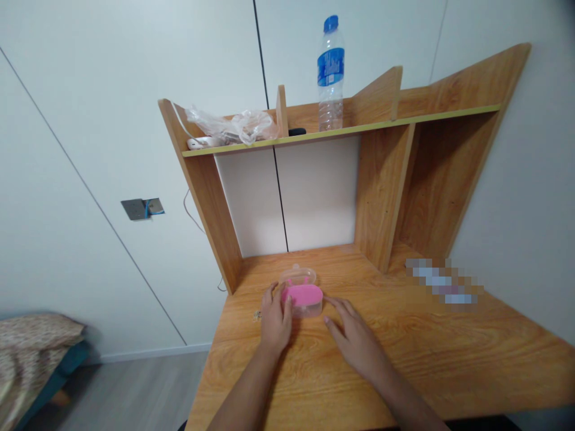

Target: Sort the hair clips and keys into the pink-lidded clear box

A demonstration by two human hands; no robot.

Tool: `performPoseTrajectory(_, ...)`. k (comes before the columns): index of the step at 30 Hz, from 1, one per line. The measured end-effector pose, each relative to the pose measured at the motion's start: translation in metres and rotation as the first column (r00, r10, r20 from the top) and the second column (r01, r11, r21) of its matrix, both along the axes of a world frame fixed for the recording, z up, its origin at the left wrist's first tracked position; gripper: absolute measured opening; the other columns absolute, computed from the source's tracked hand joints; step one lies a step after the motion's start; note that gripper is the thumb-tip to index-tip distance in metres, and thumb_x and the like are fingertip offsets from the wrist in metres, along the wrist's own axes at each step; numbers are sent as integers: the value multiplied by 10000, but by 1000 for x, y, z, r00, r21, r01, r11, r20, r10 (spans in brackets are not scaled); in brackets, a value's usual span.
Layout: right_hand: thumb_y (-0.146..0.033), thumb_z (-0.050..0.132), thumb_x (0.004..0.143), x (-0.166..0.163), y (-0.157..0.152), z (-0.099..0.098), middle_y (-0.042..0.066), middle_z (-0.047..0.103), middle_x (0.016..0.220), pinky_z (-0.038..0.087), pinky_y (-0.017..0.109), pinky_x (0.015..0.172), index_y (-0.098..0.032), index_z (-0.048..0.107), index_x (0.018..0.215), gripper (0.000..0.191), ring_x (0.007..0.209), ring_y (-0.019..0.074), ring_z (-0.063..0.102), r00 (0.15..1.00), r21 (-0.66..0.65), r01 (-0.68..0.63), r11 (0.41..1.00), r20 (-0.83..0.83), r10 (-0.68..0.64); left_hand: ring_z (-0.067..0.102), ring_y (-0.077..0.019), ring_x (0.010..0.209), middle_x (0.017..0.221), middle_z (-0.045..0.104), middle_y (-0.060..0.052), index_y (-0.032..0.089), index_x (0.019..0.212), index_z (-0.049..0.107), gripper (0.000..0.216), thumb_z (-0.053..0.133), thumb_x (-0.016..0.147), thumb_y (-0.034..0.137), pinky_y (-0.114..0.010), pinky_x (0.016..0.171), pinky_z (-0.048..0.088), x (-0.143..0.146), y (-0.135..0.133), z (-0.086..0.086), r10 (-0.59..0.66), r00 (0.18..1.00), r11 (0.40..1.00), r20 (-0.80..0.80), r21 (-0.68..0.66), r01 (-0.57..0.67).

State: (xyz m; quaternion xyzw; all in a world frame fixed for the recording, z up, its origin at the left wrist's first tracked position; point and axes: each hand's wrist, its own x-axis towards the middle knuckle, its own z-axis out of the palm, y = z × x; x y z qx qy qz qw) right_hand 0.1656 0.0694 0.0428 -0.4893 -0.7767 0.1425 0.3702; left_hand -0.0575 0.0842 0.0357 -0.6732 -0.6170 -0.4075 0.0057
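On the wooden desk sits a small clear plastic box (pixel 307 311) with rounded ends and a pink top or inner tray (pixel 304 294). Its see-through lid (pixel 298 276) is tipped back behind it, with small pink clips along the hinge side. My left hand (pixel 275 317) grips the box's left end, thumb at the front and fingers around the far side. To the right, my right hand (pixel 354 335) is open, thumb and fingers apart, its index fingertip at or very near the box's right end. A little pile of small gold-coloured bits (pixel 257 315) lies left of my left hand.
A wooden hutch (pixel 377 197) rises at the back of the desk (pixel 323 383). Its upper shelf carries a water bottle (pixel 331 75) and a crumpled plastic bag (pixel 247 126). A blurred-out item (pixel 442 281) lies at the right. A bed (pixel 36 353) stands at the far left.
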Motion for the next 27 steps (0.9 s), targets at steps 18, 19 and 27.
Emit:
performPoseTrajectory(18,-295,399,1005,-27,59,-19,95,682,1262,413,401,1044,-234,568,1347,386,1187,239,602,1000,-34,-24,999,-16,24,596,-303,1016,1096,699,-115,208,1234,609,353,366,981,251,-433,913,440,3,-2,5,28,991,993,-131,-113,-43)
performPoseTrajectory(19,-286,393,1006,-28,59,-18,86,684,1266,413,404,1036,-248,561,1349,384,1189,239,603,1000,-42,-21,999,-14,20,594,-300,1012,1089,700,-114,207,1234,605,356,361,977,241,-429,912,437,4,-1,5,31,990,992,-137,-121,-47)
performPoseTrajectory(27,-296,366,1020,-28,55,-15,76,681,1299,408,430,1030,-284,519,1381,392,1224,248,596,999,-75,-22,997,-31,20,594,-301,1023,1105,690,-126,194,1230,579,355,328,987,256,-432,928,430,4,4,-5,54,993,986,-104,-154,-70)
